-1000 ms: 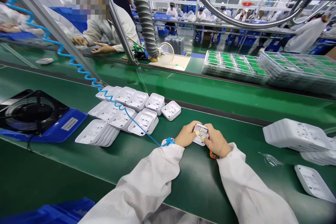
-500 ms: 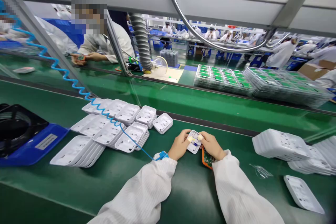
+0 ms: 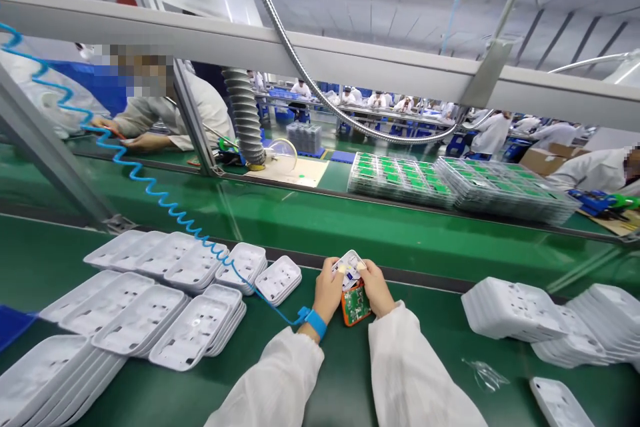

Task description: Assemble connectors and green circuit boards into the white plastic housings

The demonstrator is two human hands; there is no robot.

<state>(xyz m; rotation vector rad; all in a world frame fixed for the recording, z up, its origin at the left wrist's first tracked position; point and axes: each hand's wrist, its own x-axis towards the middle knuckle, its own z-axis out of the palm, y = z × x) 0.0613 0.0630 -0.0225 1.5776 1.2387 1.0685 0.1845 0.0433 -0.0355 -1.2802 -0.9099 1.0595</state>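
My left hand (image 3: 327, 290) and my right hand (image 3: 376, 288) are both closed round a small white plastic housing (image 3: 349, 265), held up over the green bench. Yellow finger cots show on the fingertips pressing its top. Just below the housing, between my palms, lies an orange-edged green circuit board (image 3: 355, 305); I cannot tell whether a hand grips it. A blue wrist strap (image 3: 315, 323) sits on my left wrist, with a coiled blue cord (image 3: 150, 185) running up to the left.
Stacks of white housing shells (image 3: 165, 293) fan out on the left, and more white stacks (image 3: 520, 310) sit on the right. A clear plastic scrap (image 3: 483, 373) lies at the lower right. Trays of green boards (image 3: 450, 180) stand beyond the belt. People in white coats work across it.
The view has tilted up and shifted, so the black fan has left the frame. My hands raised the white housing slightly and the circuit board now shows more fully under it.
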